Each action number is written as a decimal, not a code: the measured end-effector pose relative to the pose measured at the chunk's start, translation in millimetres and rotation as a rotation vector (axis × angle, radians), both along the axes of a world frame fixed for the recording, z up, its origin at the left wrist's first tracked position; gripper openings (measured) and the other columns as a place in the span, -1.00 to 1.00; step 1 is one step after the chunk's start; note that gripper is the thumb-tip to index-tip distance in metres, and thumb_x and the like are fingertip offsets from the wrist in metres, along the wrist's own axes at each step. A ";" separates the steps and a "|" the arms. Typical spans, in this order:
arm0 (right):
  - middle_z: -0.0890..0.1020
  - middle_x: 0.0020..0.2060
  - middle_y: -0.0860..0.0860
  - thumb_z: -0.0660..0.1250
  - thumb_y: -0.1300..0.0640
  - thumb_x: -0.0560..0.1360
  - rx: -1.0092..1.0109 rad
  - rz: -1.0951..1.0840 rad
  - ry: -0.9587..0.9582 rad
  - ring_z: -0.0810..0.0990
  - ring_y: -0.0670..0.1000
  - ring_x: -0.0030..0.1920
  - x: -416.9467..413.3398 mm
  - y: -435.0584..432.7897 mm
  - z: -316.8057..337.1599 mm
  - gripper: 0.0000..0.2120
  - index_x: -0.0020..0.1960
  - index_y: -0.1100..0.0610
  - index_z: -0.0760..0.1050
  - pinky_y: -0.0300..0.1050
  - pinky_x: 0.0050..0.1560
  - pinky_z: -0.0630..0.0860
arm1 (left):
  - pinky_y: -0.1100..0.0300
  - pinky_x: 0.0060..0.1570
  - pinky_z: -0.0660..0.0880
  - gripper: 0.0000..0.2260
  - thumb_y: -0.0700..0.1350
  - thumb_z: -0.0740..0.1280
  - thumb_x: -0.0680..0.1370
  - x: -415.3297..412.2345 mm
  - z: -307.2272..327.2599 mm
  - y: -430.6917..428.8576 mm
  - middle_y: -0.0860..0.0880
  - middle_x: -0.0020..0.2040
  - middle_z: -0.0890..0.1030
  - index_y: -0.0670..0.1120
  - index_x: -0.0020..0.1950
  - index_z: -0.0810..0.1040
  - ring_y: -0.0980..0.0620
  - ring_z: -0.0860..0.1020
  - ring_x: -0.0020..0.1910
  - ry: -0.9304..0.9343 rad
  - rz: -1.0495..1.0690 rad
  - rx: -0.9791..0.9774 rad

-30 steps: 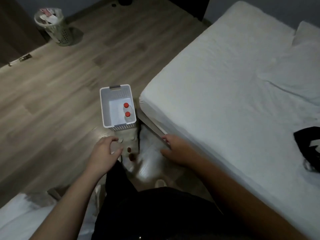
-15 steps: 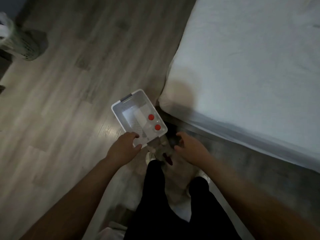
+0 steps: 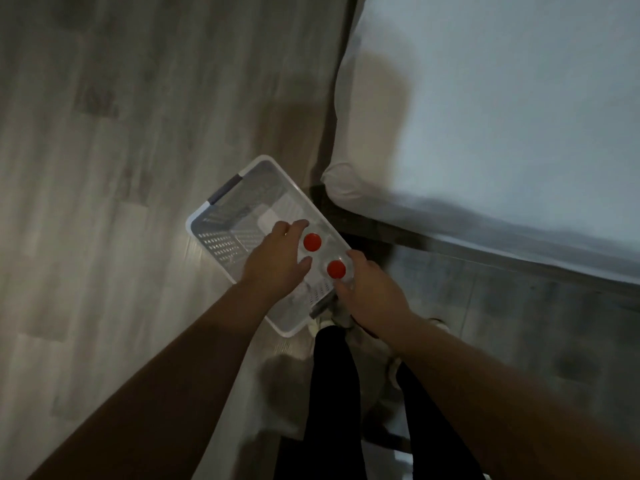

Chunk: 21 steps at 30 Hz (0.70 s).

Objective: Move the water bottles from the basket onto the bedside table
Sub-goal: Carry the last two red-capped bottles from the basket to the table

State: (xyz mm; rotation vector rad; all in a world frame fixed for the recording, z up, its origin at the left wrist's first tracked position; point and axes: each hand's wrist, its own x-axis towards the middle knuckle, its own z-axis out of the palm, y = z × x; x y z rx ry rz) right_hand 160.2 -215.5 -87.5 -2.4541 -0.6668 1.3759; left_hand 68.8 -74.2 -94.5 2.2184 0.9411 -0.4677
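Both red-capped water bottles (image 3: 312, 242) sit in the white basket (image 3: 221, 237) beside the bed (image 3: 502, 133); left hand (image 3: 277, 265) and right hand (image 3: 370, 292) curl around one each, grip unconfirmed; none moved.

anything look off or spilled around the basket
Nothing stands out. The white basket sits flat on the wood floor by the bed corner, both red-capped bottles upright inside, left hand and right hand closing around them. No spill shows, though the picture is dim and blurred.

Bed (image 3: 502, 133): white sheet, upper right | Floor (image 3: 121, 168): grey wood-look planks (blurred) | Dark trousers (image 3: 332, 393): lower centre | Pale shoes (image 3: 394, 368): beneath the trouser legs
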 end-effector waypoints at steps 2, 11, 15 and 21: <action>0.53 0.19 0.03 0.20 -0.13 0.54 -0.013 0.030 -0.006 0.56 0.02 0.10 1.0 8.7 -17.0 -0.54 0.39 -0.04 0.22 -0.03 0.10 0.53 | 0.04 0.01 0.51 -0.47 0.00 0.33 0.50 8.0 -19.9 6.3 -0.11 0.25 0.40 0.03 0.43 0.25 -0.09 0.50 0.13 -0.011 -0.072 0.035; 0.58 0.03 0.03 0.19 -0.12 0.53 -0.142 0.157 -0.067 0.59 0.06 -0.01 -2.2 25.8 -66.8 -0.62 0.28 0.01 0.28 0.01 -0.03 0.57 | 0.10 -0.05 0.47 -0.50 0.10 0.30 0.51 28.3 -62.3 23.4 -0.08 0.16 0.54 0.08 0.43 0.30 -0.06 0.55 0.07 0.108 -0.375 0.118; 0.57 -0.03 0.03 0.17 -0.13 0.51 -0.170 0.102 -0.064 0.58 0.08 -0.07 -2.3 32.4 -81.8 -0.65 0.23 0.00 0.29 0.05 -0.07 0.59 | 0.14 -0.04 0.45 -0.52 0.11 0.29 0.51 36.1 -66.8 24.3 -0.08 0.17 0.60 0.10 0.42 0.32 -0.05 0.56 0.11 0.086 -0.368 0.135; 0.59 -0.11 0.04 0.18 -0.06 0.55 -0.090 0.154 -0.106 0.48 -0.03 -0.24 1.8 26.9 -75.8 -0.73 0.14 0.09 0.40 -0.13 -0.23 0.45 | 0.13 -0.01 0.45 -0.52 0.15 0.31 0.49 25.6 -59.1 24.1 -0.08 0.15 0.61 0.11 0.39 0.37 -0.05 0.56 0.11 0.073 -0.278 0.120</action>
